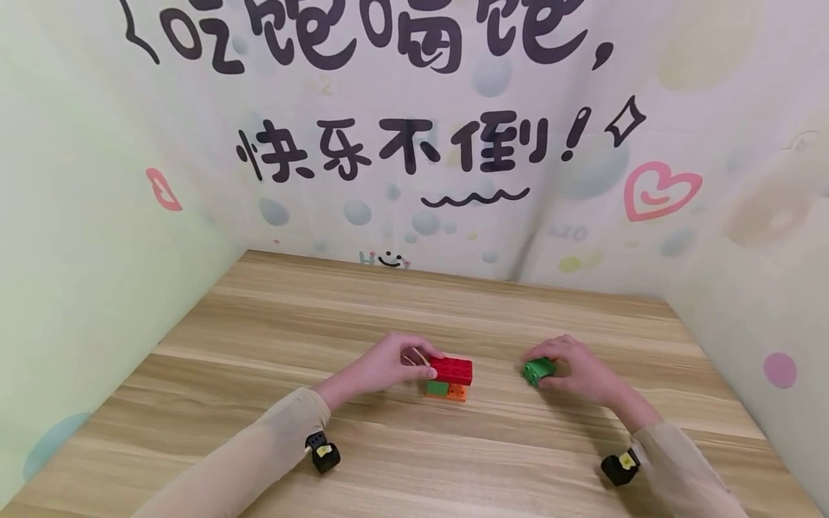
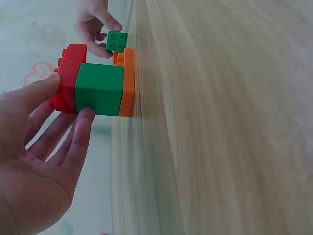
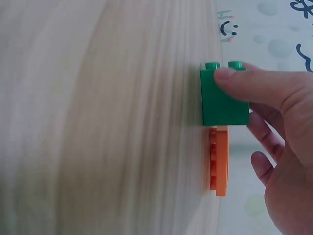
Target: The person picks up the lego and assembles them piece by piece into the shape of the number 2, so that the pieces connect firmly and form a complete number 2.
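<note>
A red brick point(image 1: 451, 370) tops a small stack, with a green brick point(image 2: 99, 88) under it and an orange base brick point(image 2: 128, 82) at the bottom on the table. My left hand point(image 1: 395, 362) holds the red brick by its left end, and one fingertip touches the green brick's side. To the right of the stack, my right hand point(image 1: 576, 369) pinches a separate small green brick point(image 3: 225, 102) between thumb and fingers. Beside that brick, another orange brick point(image 3: 221, 161) lies with its studs turned down; in the head view it is mostly hidden.
The bricks and hands are over a wood-grain table point(image 1: 414, 446). A printed cloth wall point(image 1: 363, 230) closes its far side, and pale walls flank left and right. Small black cameras point(image 1: 325, 457) hang at both wrists.
</note>
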A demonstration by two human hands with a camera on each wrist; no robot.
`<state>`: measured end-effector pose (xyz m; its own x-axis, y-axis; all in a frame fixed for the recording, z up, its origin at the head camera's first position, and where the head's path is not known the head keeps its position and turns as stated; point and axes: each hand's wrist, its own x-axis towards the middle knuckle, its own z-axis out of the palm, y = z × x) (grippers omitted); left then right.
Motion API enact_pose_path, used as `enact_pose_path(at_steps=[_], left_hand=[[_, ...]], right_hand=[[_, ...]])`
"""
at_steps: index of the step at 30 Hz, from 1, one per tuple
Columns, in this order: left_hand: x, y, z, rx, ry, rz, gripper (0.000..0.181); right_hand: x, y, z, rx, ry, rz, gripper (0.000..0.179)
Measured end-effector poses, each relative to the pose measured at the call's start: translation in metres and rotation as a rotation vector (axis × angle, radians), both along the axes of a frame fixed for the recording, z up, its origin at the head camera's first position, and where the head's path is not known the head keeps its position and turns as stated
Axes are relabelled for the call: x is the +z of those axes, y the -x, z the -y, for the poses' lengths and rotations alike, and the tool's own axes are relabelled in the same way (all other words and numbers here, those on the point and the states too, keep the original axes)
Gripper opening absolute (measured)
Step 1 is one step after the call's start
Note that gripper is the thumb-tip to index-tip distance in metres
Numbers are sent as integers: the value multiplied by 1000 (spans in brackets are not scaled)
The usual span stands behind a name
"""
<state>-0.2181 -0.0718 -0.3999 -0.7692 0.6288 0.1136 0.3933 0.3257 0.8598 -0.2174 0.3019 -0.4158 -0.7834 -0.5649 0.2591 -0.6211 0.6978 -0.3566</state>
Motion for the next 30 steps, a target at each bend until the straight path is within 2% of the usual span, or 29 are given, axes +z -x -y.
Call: enact_pose_path(at_steps=[10,19,30], left_hand=[[3,-1,-1,18,19,12,27],[5,-3,-4,20,41,0,26],[2,-4,-2,25,10,4,26]], right_hand=[[-2,-3,3,-48,-17,-4,48],[0,-16,0,-143,100,-49,48],[13,-19,19,-186,139,-39,46]])
